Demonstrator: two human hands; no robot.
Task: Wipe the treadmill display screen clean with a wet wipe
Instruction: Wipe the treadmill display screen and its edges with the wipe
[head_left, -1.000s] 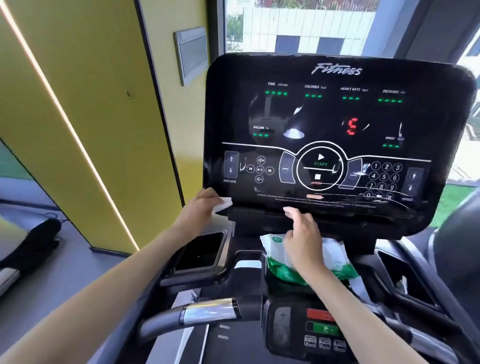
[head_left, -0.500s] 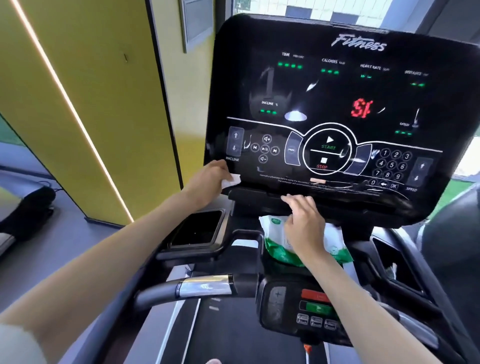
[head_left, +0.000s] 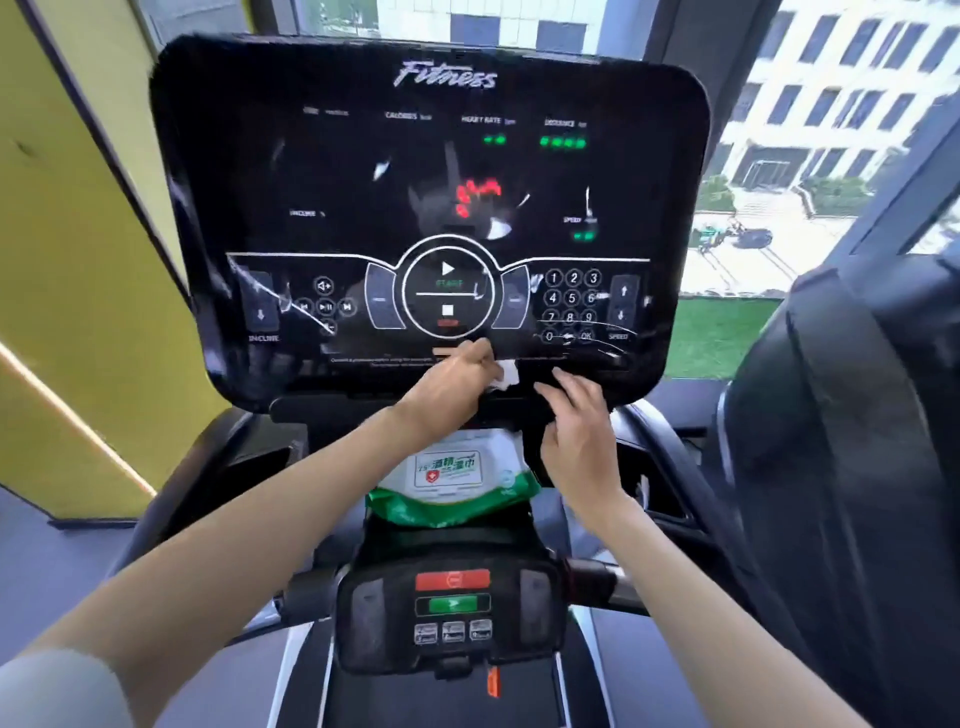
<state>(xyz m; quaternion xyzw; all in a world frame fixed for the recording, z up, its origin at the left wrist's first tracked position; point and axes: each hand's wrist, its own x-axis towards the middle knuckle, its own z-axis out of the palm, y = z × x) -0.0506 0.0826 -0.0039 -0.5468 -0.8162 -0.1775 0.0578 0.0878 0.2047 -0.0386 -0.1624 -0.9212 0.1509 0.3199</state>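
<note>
Gym, treadmill console (head_left: 431, 208) marked Fitness, second treadmill (head_left: 852, 467) beside, window (head_left: 779, 156) behind

Treadmill display (head_left: 332, 171) says Fitness up top, then CALORIES, HEART RATE, DISTANCE, plus INCLINE and SPEED lower down; keypad (head_left: 571, 299) shows 0-9 and OK. Wipes pack (head_left: 449, 470) has 75 and Chinese characters, too blurry to read

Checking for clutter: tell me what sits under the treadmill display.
A green-and-white wet wipe pack sits below the display, label facing up. Its top edge vanishes beneath the display's lower edge, the right hand covers its right corner, and what it rests on is hidden.
</note>
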